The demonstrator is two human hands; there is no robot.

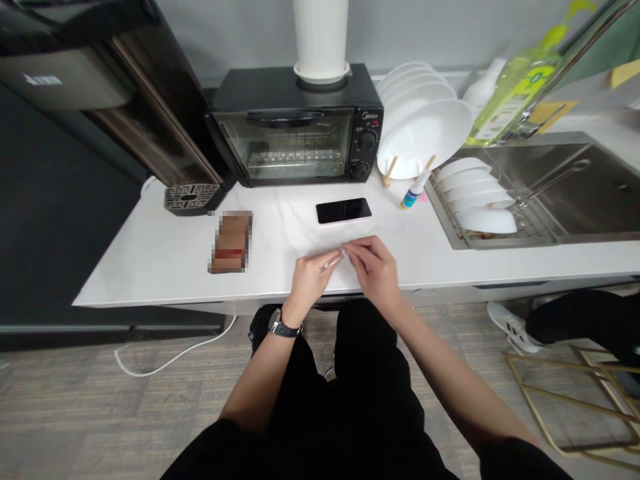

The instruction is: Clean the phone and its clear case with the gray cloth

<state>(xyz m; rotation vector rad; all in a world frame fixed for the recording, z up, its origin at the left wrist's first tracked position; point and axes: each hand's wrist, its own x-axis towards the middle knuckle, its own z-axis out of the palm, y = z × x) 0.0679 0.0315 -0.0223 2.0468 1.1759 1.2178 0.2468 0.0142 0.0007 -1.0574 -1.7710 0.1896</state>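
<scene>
Left hand (309, 280) and right hand (376, 270) meet at near edge of surface (150, 267), fingertips closed on a thin pale strip (334, 261). Strip is mostly hidden and too blurred to identify. Phone (343, 211) at 12 o'clock of hands. Box (231, 242) at 9 o'clock, pixelated.

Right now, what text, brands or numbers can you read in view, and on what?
"Midea": on the toaster oven, above its knobs; small but readable.
Green bottle label: blurred, unreadable.
Small bottle label: too small to read.
Brown box: pixelated, unreadable.
Water dispenser plate: blurred.
Oven knob markings: too small.
</scene>
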